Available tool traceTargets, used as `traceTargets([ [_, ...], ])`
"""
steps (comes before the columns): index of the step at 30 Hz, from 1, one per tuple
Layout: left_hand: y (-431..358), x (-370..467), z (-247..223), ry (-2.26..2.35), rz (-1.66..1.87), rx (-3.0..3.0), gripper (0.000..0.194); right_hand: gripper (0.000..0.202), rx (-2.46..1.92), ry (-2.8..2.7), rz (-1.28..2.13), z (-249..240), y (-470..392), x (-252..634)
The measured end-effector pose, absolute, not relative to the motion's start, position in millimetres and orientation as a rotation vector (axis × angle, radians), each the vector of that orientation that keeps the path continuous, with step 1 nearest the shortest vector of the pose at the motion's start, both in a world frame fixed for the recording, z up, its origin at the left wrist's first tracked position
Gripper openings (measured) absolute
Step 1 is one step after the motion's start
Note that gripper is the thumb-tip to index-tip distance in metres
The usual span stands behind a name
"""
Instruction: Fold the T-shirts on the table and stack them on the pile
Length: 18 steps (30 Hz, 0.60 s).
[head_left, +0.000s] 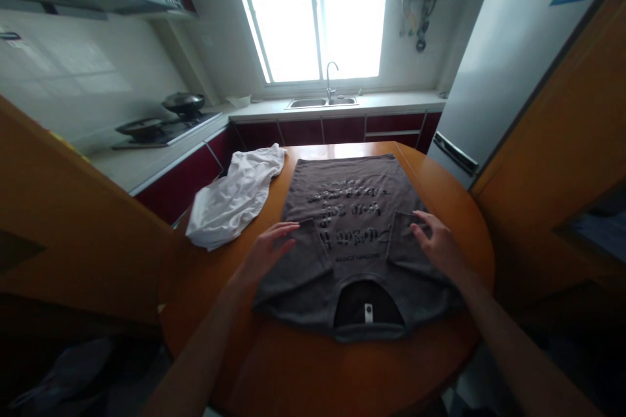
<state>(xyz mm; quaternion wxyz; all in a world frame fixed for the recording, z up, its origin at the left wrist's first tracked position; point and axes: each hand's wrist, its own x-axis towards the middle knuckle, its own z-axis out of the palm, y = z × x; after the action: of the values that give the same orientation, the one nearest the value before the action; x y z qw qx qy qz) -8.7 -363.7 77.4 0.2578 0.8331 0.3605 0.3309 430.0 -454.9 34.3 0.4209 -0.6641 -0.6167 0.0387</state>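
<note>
A dark grey T-shirt (362, 267) with printed lettering lies spread on the round wooden table (274, 365), its neckline and white label toward me. Both sleeves are folded inward over the front. My left hand (268, 249) is at the left sleeve's edge, fingers apart and holding nothing. Over the right sleeve is my right hand (437, 244), its fingers spread and nothing between them. A crumpled white cloth (237, 195) rests at the table's left back edge.
Behind the table runs a counter with a sink (323, 103) and faucet. A stove (169, 130) with pans stands at the left, a fridge (508, 45) at the right. Wooden panels flank the table on both sides.
</note>
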Motion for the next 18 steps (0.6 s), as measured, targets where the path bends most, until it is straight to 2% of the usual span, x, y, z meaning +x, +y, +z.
traceTargets([
  [4,-394,-26,98,0.895,0.590,2.290,0.031,0.025,-1.547,-1.710,0.202,41,-506,429],
  [8,-431,-31,90,0.825,0.316,2.378,0.039,0.017,-1.536,-1.848,0.237,26,-551,433],
  [10,-447,-30,82,0.799,0.262,2.425,0.038,0.016,-1.525,-1.924,0.216,20,-566,438],
  [14,-469,-32,68,0.775,0.214,2.572,0.024,0.014,-1.500,-2.092,0.164,18,-584,448],
  [16,-477,-35,63,0.786,0.240,2.654,0.028,0.014,-1.493,-2.157,0.132,20,-590,453],
  [18,-483,-40,60,0.832,0.301,2.730,0.041,0.021,-1.493,-2.198,0.087,20,-594,457],
])
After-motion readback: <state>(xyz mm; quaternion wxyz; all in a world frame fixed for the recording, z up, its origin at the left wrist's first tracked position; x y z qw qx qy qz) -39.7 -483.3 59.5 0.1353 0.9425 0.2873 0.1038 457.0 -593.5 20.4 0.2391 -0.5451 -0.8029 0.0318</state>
